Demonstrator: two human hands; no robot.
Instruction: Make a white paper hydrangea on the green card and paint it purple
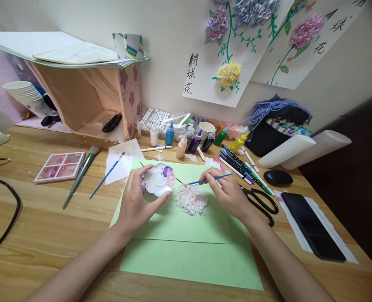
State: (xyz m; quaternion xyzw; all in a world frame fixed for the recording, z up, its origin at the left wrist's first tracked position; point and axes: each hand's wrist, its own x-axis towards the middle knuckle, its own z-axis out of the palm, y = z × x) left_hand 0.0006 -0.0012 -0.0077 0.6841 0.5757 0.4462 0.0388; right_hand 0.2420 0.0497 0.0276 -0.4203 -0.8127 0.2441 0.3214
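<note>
Palette (154, 179): white, scalloped wells, prob. light, stiff plastic — pinched at rim betw. thumb & fingers of L hand (137, 197); best kept level. Brush (221, 176): thin, blue, prob. light; pinched in fingertips of R hand (222, 189), tip nr. flower (191, 200) — ruffled, prob. soft, fragile paper; laid on green sheet (186, 230).
</note>
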